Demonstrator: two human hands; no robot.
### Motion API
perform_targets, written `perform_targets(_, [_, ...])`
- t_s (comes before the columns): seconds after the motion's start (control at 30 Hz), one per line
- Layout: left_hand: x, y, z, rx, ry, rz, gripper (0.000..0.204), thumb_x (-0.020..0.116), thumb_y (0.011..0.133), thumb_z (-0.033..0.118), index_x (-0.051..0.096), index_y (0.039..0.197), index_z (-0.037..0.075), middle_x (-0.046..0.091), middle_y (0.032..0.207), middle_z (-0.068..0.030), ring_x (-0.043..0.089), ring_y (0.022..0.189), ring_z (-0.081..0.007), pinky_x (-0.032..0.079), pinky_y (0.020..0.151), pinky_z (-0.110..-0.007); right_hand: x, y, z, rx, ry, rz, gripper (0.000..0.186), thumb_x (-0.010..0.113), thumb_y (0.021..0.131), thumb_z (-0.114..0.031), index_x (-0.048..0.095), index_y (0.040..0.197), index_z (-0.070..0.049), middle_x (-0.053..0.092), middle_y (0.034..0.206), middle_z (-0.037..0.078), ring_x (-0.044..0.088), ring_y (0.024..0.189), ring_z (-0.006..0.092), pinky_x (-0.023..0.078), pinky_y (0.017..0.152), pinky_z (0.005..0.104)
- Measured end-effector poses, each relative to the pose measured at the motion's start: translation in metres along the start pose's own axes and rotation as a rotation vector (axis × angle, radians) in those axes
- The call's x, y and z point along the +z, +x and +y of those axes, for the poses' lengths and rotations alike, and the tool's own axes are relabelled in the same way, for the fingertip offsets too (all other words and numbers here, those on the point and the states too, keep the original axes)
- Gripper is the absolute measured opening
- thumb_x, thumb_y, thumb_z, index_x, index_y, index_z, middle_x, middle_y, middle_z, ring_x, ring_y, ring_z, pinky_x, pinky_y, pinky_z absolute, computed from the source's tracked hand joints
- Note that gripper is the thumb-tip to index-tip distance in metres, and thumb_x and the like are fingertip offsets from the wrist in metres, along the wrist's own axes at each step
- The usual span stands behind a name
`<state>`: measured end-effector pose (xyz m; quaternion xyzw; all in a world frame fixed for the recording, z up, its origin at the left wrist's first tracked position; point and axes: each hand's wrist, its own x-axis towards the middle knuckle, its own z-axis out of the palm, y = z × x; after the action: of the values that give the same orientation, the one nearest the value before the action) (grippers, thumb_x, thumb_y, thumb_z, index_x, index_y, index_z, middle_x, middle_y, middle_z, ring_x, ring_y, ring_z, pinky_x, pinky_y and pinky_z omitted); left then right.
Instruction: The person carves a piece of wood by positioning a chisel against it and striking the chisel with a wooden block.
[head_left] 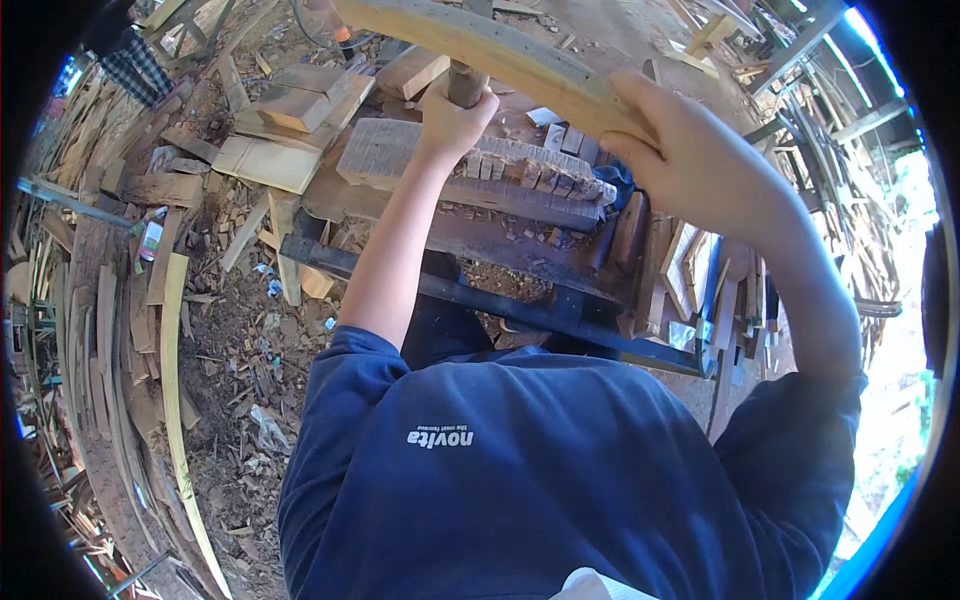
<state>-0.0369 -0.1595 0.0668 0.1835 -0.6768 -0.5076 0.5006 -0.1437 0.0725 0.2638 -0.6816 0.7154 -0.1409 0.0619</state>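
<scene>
Fingers wrapped, my left hand (455, 122) grips a round wooden handle (467, 86). Its upper part runs behind a long curved wooden piece (510, 52), so what it belongs to is hidden. That pale yellow piece arcs across the top of the view, raised above the work surface. My right hand (690, 150) is closed around its right end, thumb on the near side. Below both hands lies a thick weathered wooden block (400, 155) with a row of notches cut along its near part. A crumpled dark blue thing (617, 182) sits at the block's right end.
A dark metal bar (450, 292) crosses in front of my body. Wooden blocks (300, 105) and a pale board (265, 163) lie to the left. Long strips (175, 350) and scraps cover the left ground. Timber (840, 190) leans at right. Part of a person (135, 65) shows far left.
</scene>
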Motion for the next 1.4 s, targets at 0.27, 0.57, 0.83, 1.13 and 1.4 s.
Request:
perform_targets(0.27, [-0.001,0.003,-0.005,-0.052,0.077,0.019,0.013,0.071,0.080,0.014,0.065,0.079,0.002,0.065,0.070,-0.0019,0.060,0.066,-0.0104,0.049,0.064,-0.030,-0.043,0.008,-0.029,0.082,-0.080,0.332,0.028,0.062,0.098,-0.023,0.057,0.119,-0.005,0.062,0.075,0.011,0.063,0.061,0.0192,0.050,0.055,0.0346])
perform_targets(0.57, [0.002,-0.008,-0.007,0.203,-0.103,0.030,0.019,0.068,0.086,0.004,0.057,0.071,0.006,0.061,0.068,0.0020,0.057,0.062,-0.0064,0.045,0.059,-0.026,0.008,-0.021,0.016,0.454,0.296,-0.253,0.027,0.059,0.101,-0.018,0.050,0.122,-0.003,0.059,0.071,0.005,0.059,0.057,0.0119,0.047,0.054,0.0280])
perform_targets(0.83, [0.002,-0.018,-0.007,0.179,-0.024,0.092,0.020,0.067,0.089,0.002,0.057,0.073,0.007,0.056,0.062,0.0040,0.051,0.056,-0.0042,0.040,0.053,-0.024,0.086,-0.063,0.074,0.691,0.495,0.210,0.029,0.061,0.100,-0.020,0.050,0.120,-0.002,0.065,0.078,0.014,0.066,0.064,0.0214,0.050,0.058,0.0362])
perform_targets(1.13, [0.003,0.008,-0.023,-0.059,-0.035,0.020,0.018,0.068,0.085,0.009,0.056,0.072,0.007,0.056,0.063,0.0049,0.050,0.058,-0.0043,0.040,0.054,-0.027,0.158,-0.091,0.109,0.916,0.661,0.268,0.043,0.061,0.102,-0.021,0.045,0.136,-0.002,0.062,0.074,0.006,0.059,0.052,0.0117,0.048,0.047,0.0271])
perform_targets(1.4, [0.002,0.008,-0.028,0.014,-0.043,-0.007,0.020,0.064,0.092,0.004,0.055,0.074,0.006,0.054,0.060,0.0013,0.048,0.047,-0.0070,0.040,0.045,-0.025,0.092,-0.060,0.062,0.207,0.763,0.702,0.038,0.059,0.103,-0.015,0.042,0.134,-0.001,0.066,0.079,0.007,0.063,0.059,0.0123,0.049,0.050,0.0261])
